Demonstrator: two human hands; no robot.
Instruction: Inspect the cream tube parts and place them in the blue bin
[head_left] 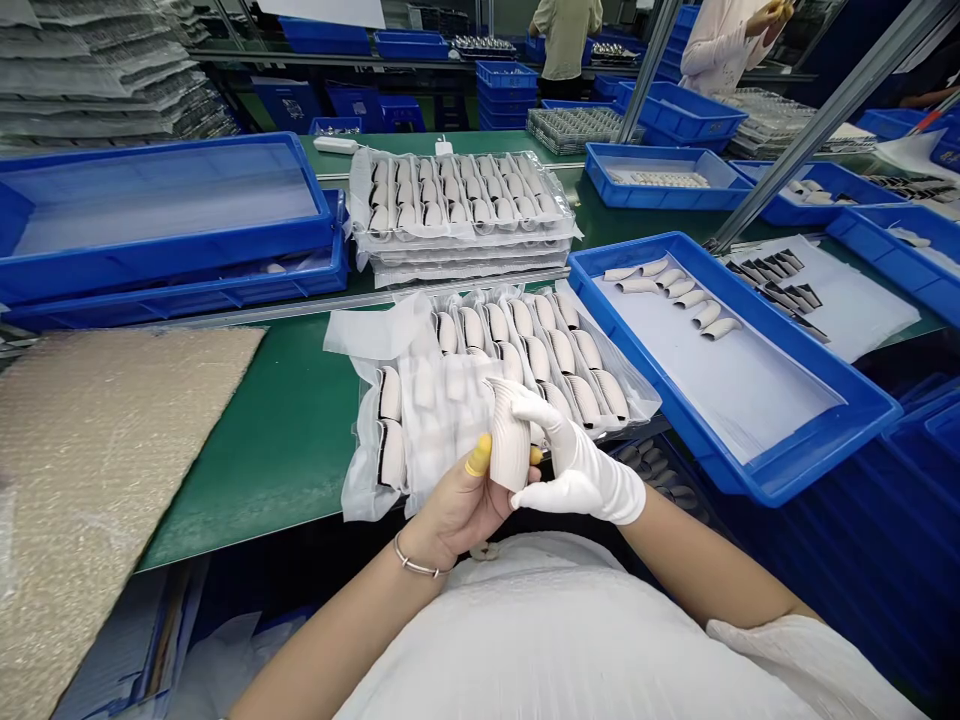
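A curved, cream-coloured ribbed piece is held up in front of my body between both hands. My left hand, with yellow finger covers and a bracelet at the wrist, grips its lower left side. On its right, my right hand, in a white glove, holds its top and lower edge. Just beyond lies a clear tray with rows of similar curved pieces, dark along their edges. Thin white wrapping sheet covers part of the tray's left and middle. What the pieces look like inside is hidden.
Right of the tray, a blue bin lined with white paper carries several loose curved pieces. Behind stands a stack of filled trays. Large blue bins and a bubble-wrap sheet lie left. A metal post rises at right; other people work farther back.
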